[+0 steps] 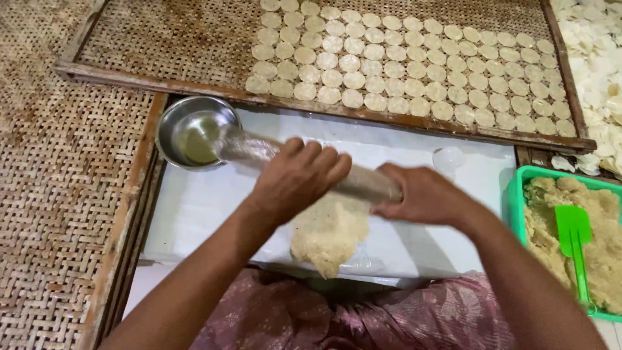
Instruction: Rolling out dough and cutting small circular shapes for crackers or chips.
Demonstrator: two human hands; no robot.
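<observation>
On white board [214, 201], dough [329, 233] lies; woven tray [162, 39] behind holds discs [402, 65].

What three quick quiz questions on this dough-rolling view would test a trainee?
1. True or false: both hands rest on the rolling pin.
2. Which thing lies in the green tub? A) a green scraper B) a knife C) a spoon
3. What fills the right part of the woven tray?

Key: 1 true: left hand, right hand. 2 A: green scraper. 3 Rows of round dough discs.

No packages, labels, signs or screens appear in this view.
</observation>
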